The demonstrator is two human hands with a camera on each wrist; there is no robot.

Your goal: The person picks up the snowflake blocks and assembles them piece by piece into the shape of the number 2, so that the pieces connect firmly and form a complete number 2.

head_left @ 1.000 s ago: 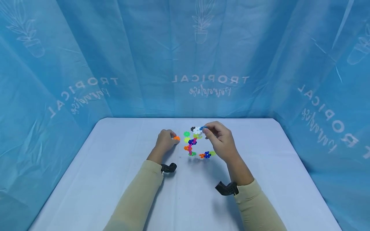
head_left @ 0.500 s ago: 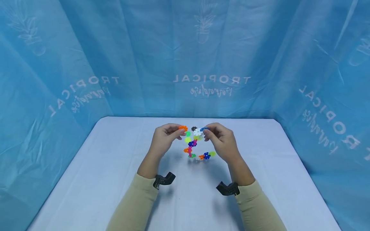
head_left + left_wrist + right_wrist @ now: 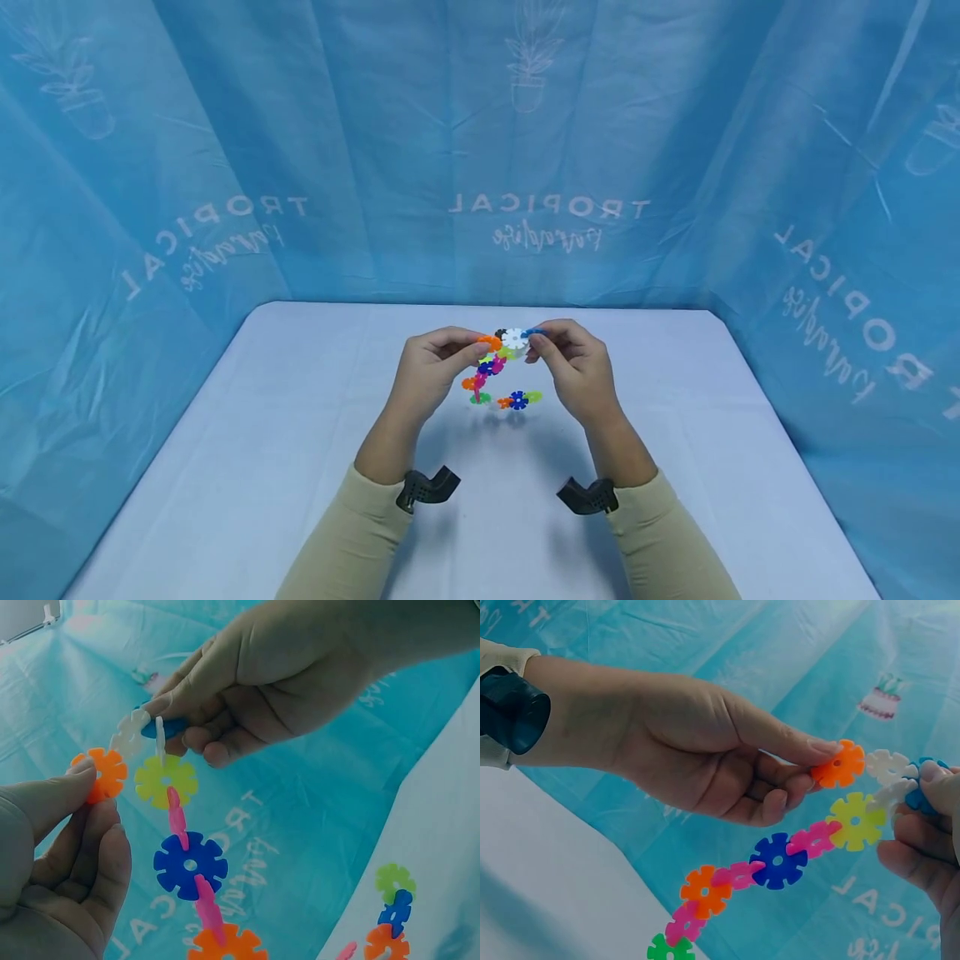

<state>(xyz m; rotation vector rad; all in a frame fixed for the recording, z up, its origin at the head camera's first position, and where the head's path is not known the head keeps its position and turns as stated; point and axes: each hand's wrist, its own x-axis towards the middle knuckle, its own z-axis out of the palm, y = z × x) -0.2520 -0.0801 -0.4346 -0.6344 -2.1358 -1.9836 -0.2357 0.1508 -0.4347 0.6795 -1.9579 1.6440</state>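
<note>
From the head view I see my left hand (image 3: 427,377) and right hand (image 3: 576,372) raised above the pale blue table (image 3: 262,433), meeting over a chain of colourful plastic snowflake discs (image 3: 491,371). The detail is too small there. The left wrist view shows my left fingers (image 3: 56,799) pinching a loose orange snowflake disc (image 3: 103,774) just beside the chain's white top disc (image 3: 129,732); whether the two touch I cannot tell. The right wrist view shows my right fingers (image 3: 922,825) curled, pinching the white disc together with a blue disc (image 3: 922,793) at the chain's upper end. Below hang yellow-green, pink, dark blue and orange discs, clear of the table. More joined discs (image 3: 517,400) lie on the table underneath.
</note>
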